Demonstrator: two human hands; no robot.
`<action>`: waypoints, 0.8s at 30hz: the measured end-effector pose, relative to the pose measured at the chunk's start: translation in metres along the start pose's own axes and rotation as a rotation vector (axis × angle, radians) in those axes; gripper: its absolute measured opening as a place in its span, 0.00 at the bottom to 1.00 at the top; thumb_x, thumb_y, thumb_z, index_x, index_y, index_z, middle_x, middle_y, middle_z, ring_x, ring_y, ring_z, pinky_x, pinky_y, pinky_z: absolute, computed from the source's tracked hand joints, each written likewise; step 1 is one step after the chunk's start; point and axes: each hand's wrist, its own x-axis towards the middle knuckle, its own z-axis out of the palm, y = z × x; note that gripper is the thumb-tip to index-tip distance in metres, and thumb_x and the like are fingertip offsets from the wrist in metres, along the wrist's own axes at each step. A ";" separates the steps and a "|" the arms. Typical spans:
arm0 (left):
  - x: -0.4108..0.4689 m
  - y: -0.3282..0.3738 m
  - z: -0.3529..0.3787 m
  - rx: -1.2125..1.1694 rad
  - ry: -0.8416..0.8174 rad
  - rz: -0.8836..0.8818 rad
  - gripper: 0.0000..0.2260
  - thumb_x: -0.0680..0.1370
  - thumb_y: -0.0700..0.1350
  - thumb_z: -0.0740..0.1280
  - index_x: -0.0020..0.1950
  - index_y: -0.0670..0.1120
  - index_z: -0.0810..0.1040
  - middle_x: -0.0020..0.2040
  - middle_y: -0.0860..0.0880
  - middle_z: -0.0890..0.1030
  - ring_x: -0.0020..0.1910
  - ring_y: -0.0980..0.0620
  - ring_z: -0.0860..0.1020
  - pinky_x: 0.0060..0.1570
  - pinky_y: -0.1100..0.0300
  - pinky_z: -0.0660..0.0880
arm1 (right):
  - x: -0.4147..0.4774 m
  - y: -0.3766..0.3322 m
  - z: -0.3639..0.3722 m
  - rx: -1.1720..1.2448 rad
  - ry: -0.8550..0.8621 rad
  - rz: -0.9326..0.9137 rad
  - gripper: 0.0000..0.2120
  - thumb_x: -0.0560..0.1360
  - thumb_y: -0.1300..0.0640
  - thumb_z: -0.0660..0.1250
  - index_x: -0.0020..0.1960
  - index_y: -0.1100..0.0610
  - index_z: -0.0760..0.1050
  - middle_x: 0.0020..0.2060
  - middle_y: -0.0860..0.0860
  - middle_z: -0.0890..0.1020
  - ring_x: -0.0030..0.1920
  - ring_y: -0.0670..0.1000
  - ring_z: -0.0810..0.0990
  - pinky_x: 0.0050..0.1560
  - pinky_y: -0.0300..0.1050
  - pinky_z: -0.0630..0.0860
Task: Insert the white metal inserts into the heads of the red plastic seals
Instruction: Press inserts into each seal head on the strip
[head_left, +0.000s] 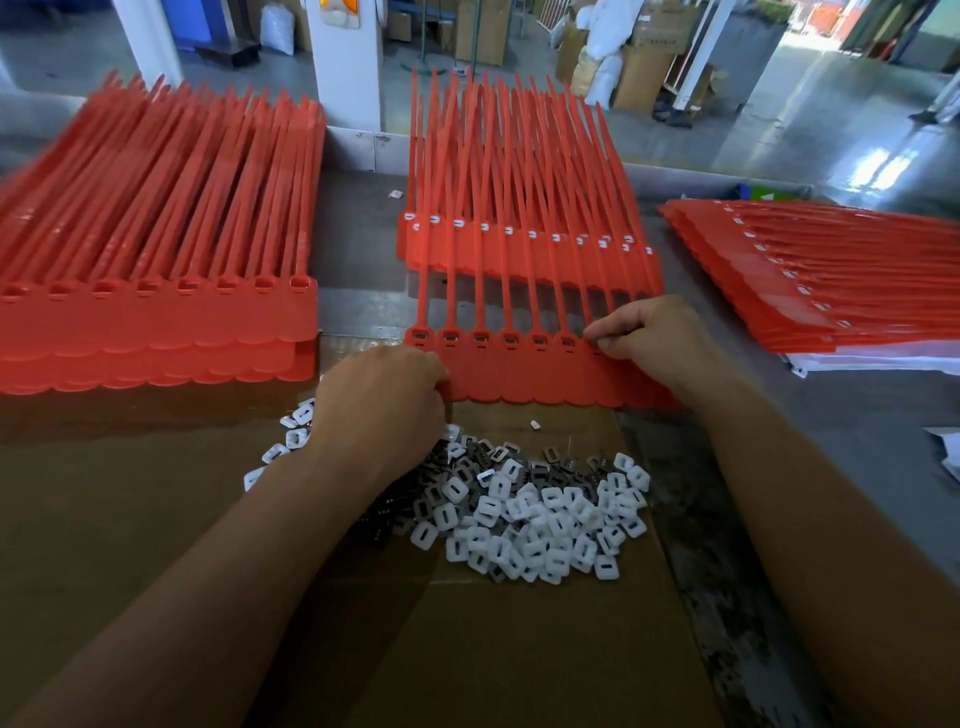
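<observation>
Working one seal strip (524, 374) mid-bench, flat across far edge of cardboard sheet (156, 519). Tails pointing toward far edge of bench (857, 441), heads in a row just behind the flat tag panel.

Gripping strip's left near corner with left hand (384, 395), fingers curled around the edge.

Pinching at the head row on strip's right end with right hand (649, 338): thumb and forefinger tips together, other fingers curled in. Cannot tell whether an insert sits in that pinch.

Six heads in view left of the pinch, each with a dark slot; cannot tell if filled.

Loose on the cardboard, just nearside of the strip and between the forearms: pile of white inserts (540, 525), dark grey pieces mixed in on its left side. Lying apart between pile and strip: one stray insert (535, 424).

Along left edge of bench: left stack (156, 270) of red seal strips, heads open.

Behind the working strip, toward far edge: middle stack (519, 249), white showing in the heads, tails fanned upward.

Toward right edge: right stack (831, 280), lying at an angle, white showing in the heads too.
</observation>
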 end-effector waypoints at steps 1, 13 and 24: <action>0.000 0.000 0.000 0.000 0.001 0.000 0.14 0.76 0.41 0.57 0.55 0.49 0.79 0.56 0.52 0.80 0.55 0.51 0.77 0.51 0.57 0.72 | 0.000 -0.001 0.000 0.006 -0.002 0.008 0.15 0.71 0.65 0.70 0.34 0.45 0.78 0.37 0.44 0.80 0.40 0.39 0.76 0.39 0.30 0.70; -0.001 0.000 -0.001 -0.008 0.015 0.006 0.14 0.76 0.42 0.56 0.55 0.51 0.79 0.56 0.53 0.80 0.54 0.52 0.77 0.49 0.59 0.71 | 0.004 -0.010 -0.002 0.049 -0.009 0.155 0.10 0.67 0.66 0.71 0.34 0.52 0.78 0.35 0.44 0.79 0.38 0.40 0.73 0.34 0.36 0.64; -0.001 0.000 -0.002 -0.009 -0.002 0.001 0.14 0.76 0.42 0.56 0.57 0.50 0.79 0.57 0.52 0.80 0.54 0.51 0.77 0.51 0.57 0.73 | 0.004 -0.009 0.003 0.014 0.039 0.125 0.12 0.69 0.66 0.68 0.34 0.51 0.77 0.35 0.45 0.79 0.40 0.41 0.74 0.38 0.36 0.67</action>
